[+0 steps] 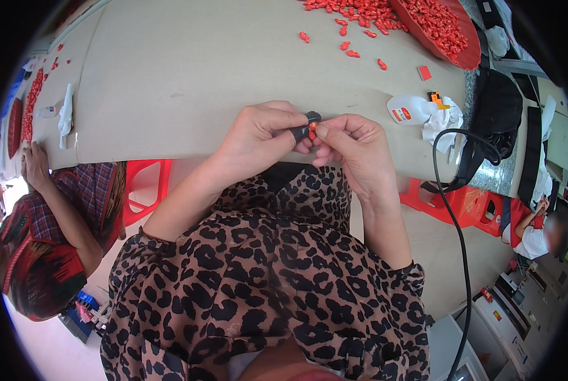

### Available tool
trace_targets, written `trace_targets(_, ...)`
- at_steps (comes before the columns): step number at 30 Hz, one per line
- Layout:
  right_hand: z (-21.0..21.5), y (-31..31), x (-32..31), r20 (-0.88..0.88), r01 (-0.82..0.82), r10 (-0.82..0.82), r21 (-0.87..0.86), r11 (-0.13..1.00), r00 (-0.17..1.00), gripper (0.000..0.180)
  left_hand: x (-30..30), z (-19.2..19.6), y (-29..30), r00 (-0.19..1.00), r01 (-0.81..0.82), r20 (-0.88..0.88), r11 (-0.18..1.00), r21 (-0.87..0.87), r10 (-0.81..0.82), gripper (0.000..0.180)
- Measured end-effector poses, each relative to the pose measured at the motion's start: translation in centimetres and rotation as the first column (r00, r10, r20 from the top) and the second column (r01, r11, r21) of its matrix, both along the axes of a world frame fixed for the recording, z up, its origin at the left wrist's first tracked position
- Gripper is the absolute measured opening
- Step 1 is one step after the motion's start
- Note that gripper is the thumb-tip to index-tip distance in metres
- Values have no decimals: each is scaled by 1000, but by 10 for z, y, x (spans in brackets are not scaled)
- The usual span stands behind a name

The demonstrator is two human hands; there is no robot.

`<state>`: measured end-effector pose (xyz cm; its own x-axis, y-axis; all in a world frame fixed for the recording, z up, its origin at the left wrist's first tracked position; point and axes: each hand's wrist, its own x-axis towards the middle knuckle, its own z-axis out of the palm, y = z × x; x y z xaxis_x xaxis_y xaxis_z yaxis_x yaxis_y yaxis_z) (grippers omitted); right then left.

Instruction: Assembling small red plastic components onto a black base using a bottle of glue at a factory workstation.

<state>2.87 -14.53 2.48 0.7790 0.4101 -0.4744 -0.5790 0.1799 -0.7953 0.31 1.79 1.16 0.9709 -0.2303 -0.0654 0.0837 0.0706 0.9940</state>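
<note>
Near the table's front edge, my left hand (258,132) pinches a small red piece (313,130) with yellowish marks. Black covers sit on the tips of its thumb and a finger. My right hand (359,145) meets it from the other side, thumb and fingers closed on the same piece. Fingers hide most of it, so its full shape cannot be made out. Similar small red, double-lobed pieces (373,13) lie in a loose heap at the far right, with several scattered nearer. More fill a red tray (469,56) beside the heap.
Right of my hands are a white plastic bottle (411,109), crumpled white tissue (447,127), a small red square (425,73) and a black cable (454,219). At left, another person's hand (36,166) is by more red pieces (33,101). Red stools (145,190) flank me.
</note>
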Motion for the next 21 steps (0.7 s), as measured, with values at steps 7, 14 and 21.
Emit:
trace_targets(7, -6, -3, -3, 52, 65, -69, 81, 995, 996, 16, 7, 2, -1, 975, -65, -220, 985, -162, 28, 20)
trace_targets(14, -9, -1, -3, 83, 66, -73, 82, 994, 994, 17, 6, 2, -4, 976, -82, -212, 987, -141, 51, 17)
trace_targets(21, -10, -1, -2, 103, 80, -88, 73, 994, 991, 19, 6, 2, -5, 978, -75, -202, 989, -128, 48, 18)
